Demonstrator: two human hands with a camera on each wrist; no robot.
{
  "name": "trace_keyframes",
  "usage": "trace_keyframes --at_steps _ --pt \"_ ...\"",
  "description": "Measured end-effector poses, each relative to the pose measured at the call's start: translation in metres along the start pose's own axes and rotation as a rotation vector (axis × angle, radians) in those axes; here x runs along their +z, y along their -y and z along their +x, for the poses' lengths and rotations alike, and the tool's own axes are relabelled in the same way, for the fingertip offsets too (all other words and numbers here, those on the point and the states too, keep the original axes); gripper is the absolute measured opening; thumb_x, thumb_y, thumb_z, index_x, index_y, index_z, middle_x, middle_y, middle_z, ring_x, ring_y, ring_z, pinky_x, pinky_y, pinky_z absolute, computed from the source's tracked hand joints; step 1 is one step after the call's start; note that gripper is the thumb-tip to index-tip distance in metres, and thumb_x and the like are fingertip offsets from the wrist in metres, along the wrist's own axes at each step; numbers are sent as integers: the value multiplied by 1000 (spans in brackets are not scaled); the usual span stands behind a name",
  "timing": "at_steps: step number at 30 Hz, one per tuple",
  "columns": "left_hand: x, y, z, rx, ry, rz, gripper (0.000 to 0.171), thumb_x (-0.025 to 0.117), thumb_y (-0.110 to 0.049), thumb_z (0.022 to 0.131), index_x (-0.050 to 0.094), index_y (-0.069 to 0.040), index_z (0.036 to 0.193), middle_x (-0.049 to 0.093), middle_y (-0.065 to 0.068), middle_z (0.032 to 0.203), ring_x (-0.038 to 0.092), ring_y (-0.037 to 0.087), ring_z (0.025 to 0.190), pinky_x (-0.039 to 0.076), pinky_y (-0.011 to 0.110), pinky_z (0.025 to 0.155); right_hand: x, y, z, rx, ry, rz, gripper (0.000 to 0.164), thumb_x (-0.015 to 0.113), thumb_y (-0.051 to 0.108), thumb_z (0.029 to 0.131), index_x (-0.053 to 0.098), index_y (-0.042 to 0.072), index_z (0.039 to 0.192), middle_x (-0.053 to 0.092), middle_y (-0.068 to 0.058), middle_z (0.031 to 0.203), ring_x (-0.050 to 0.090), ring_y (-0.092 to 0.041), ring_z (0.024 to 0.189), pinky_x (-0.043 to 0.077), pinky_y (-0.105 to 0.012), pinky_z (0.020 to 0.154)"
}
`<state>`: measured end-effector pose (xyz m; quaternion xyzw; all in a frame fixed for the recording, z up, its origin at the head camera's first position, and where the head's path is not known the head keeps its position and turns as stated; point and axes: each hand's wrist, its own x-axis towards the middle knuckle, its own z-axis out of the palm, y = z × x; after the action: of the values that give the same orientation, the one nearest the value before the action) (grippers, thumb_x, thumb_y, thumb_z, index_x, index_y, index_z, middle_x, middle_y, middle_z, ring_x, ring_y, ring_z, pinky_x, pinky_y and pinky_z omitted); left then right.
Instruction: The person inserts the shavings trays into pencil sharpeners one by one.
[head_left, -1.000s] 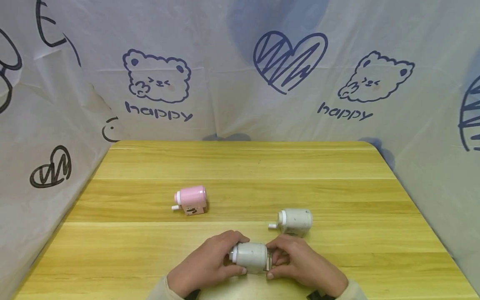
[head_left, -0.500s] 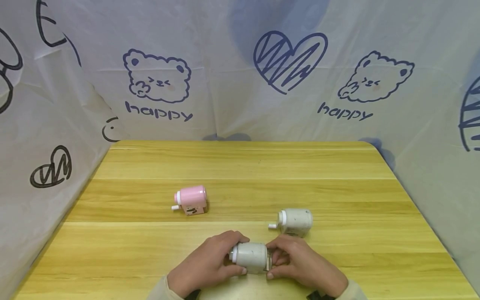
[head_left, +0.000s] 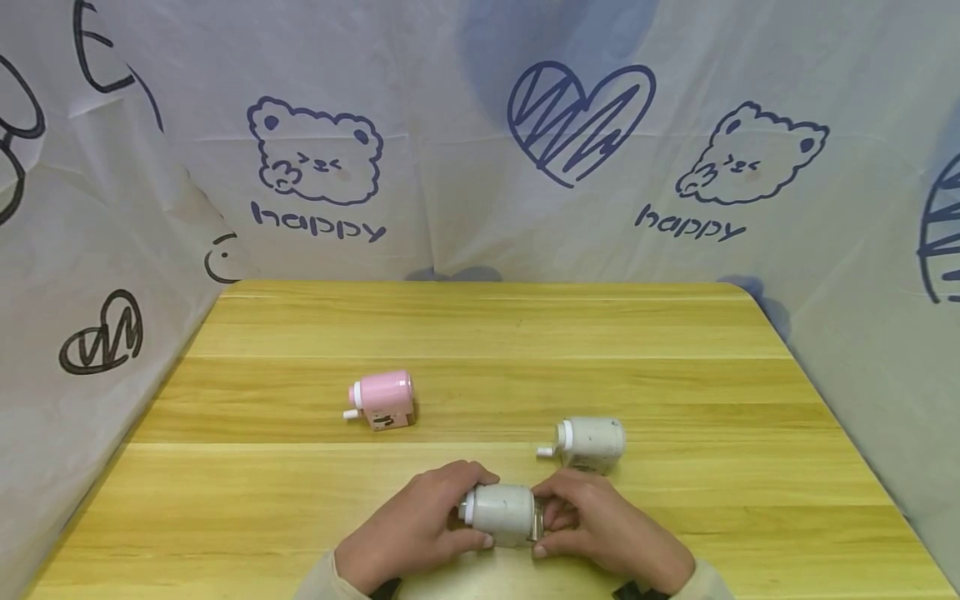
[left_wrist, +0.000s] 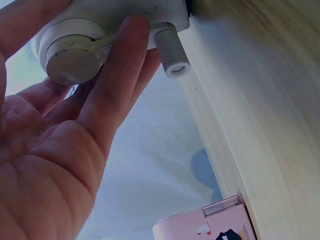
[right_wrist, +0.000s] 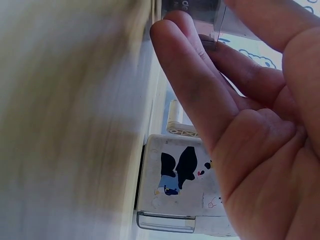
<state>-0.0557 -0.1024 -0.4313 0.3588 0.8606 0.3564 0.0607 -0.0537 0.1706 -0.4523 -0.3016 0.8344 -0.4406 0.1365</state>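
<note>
A greyish-white hand-crank pencil sharpener (head_left: 504,510) is between both hands near the front of the table. My left hand (head_left: 427,521) grips its crank end, with fingers along the far side and thumb on the near side. Its crank handle (left_wrist: 172,52) sticks out past those fingers in the left wrist view. At the other end, my right hand (head_left: 596,525) pinches the clear shavings drawer (head_left: 537,518), which juts out of the body. Just behind the right hand stands a second greyish-white sharpener (head_left: 592,437), with cartoon stickers (right_wrist: 182,167) showing in the right wrist view.
A pink crank sharpener (head_left: 384,398) stands farther back on the left, its crank toward the left. The wooden table (head_left: 480,325) ends at a pale curtain (head_left: 450,167) with bear and heart drawings, which closes in the back and sides.
</note>
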Motion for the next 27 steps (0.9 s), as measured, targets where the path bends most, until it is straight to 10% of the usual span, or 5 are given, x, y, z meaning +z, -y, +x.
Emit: trace_keyframes --at_steps 27 --pt "0 -1 1 -5 6 1 46 73 -34 82 52 -22 121 57 -10 108 52 3 86 46 23 75 2 -1 3 -28 -7 -5 51 75 42 75 60 12 113 58 7 95 59 -7 82 51 -24 72"
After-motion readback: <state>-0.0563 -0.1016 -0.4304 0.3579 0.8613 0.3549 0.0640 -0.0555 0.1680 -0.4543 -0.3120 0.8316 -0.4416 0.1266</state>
